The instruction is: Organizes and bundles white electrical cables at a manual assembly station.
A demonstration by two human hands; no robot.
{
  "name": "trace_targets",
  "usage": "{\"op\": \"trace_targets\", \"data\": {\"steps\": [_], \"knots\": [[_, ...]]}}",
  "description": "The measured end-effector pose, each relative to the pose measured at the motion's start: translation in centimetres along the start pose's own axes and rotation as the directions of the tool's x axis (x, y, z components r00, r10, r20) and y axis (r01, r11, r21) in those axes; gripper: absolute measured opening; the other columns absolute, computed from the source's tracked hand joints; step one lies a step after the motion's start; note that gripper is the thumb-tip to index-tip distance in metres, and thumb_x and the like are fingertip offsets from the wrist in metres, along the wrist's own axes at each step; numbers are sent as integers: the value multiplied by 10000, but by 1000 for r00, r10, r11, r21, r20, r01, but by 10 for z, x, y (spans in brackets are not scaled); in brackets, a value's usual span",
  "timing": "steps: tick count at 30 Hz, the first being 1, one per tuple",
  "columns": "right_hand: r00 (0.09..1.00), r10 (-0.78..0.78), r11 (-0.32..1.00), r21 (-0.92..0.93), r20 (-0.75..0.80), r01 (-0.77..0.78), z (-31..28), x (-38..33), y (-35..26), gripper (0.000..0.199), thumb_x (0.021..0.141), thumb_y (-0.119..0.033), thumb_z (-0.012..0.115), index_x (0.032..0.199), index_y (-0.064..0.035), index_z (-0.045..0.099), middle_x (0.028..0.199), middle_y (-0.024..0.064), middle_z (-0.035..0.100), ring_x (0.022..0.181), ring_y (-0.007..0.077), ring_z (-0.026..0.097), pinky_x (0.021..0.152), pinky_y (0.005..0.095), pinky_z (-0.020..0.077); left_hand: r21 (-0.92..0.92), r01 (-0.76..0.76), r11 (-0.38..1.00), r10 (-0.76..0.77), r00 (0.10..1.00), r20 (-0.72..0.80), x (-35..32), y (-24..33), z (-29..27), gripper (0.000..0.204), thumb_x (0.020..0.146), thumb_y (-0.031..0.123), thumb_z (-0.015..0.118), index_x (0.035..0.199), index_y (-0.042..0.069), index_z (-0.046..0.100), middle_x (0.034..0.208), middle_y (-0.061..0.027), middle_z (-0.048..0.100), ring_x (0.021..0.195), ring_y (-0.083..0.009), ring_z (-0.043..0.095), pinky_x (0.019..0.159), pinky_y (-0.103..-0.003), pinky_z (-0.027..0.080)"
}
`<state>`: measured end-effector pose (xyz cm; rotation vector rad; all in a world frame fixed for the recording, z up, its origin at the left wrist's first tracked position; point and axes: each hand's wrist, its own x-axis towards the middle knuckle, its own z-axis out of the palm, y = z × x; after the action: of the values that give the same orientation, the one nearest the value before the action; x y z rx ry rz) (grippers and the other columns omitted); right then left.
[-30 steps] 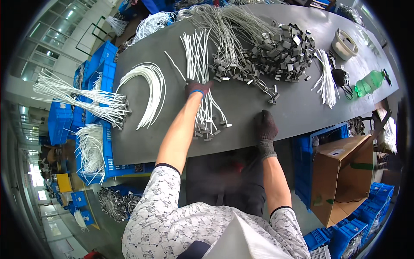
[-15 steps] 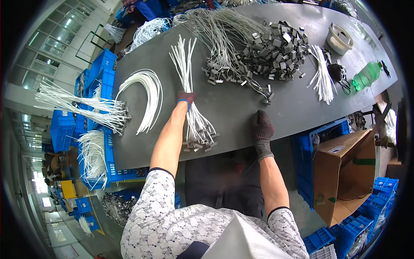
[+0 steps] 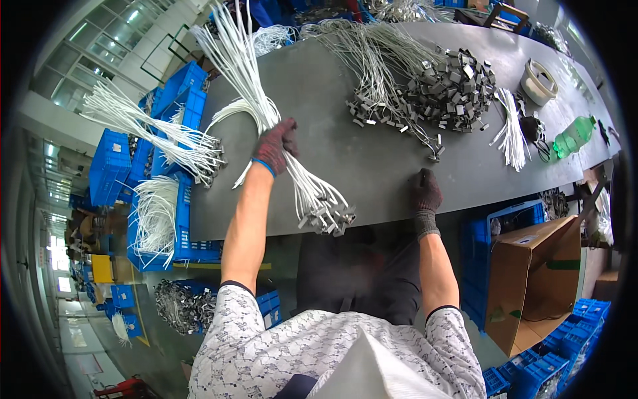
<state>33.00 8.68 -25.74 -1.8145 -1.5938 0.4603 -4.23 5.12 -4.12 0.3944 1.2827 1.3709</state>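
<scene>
My left hand [image 3: 276, 145], in a dark red and grey knit glove, is closed around the middle of a bundle of white cables [image 3: 240, 66]. The bundle is raised and slanted; its grey metal end pieces [image 3: 329, 214] hang by the table's near edge. Behind it, a curved bunch of white cables [image 3: 229, 112] is partly hidden. My right hand [image 3: 425, 191], gloved as well, rests with curled fingers on the grey table [image 3: 372, 179] near that edge. Its palm side is hidden. Beyond it lies a heap of cables with grey metal blocks [image 3: 452, 93].
Another cable bundle [image 3: 163, 136] lies over blue crates [image 3: 189, 106] on the left. To the right are a short bunch of white cables [image 3: 510, 130], a green bottle [image 3: 575, 136] and a round tub [image 3: 538, 83]. A cardboard box [image 3: 531, 282] stands below the table's right side.
My left hand has lifted the cable bundle and moved it left, over the curved bunch. My right hand stays curled at the edge. The whole view has shifted a little.
</scene>
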Motion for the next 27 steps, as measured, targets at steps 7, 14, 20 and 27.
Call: {"op": "trace_targets", "data": {"steps": [7,14,20,27], "knots": [[990,-141,990,-10,-33,140,32,7,51,376,890,-302,629,1249,-190,633,1042,149,706,892,400,685,731,470,540,223,-594,773,616,787,-43,-27,66,9,204,773,12,736,972,-21,706,1007,-80,669,956,-207,645,856,-355,536],[982,-173,980,112,73,164,-15,2,26,355,879,-241,657,1225,-166,625,883,176,703,845,367,702,708,459,543,70,-691,719,694,711,-109,-43,36,49,320,835,35,719,1137,-41,647,845,-41,603,702,-152,573,831,-430,586],[990,72,980,193,-120,-48,-62,60,78,271,942,-288,613,1152,-128,674,973,217,707,911,375,704,813,448,554,103,-728,677,706,604,-371,-37,61,26,202,875,159,708,1060,83,679,648,62,286,573,-64,325,849,-384,527],[949,64,969,-208,-308,-133,-80,203,133,363,949,-366,568,1164,-95,674,1019,191,720,967,403,689,857,475,551,162,-689,706,705,704,-79,-20,35,18,309,887,91,704,1171,-2,622,1066,-59,625,1024,-147,597,1036,-502,525]]}}
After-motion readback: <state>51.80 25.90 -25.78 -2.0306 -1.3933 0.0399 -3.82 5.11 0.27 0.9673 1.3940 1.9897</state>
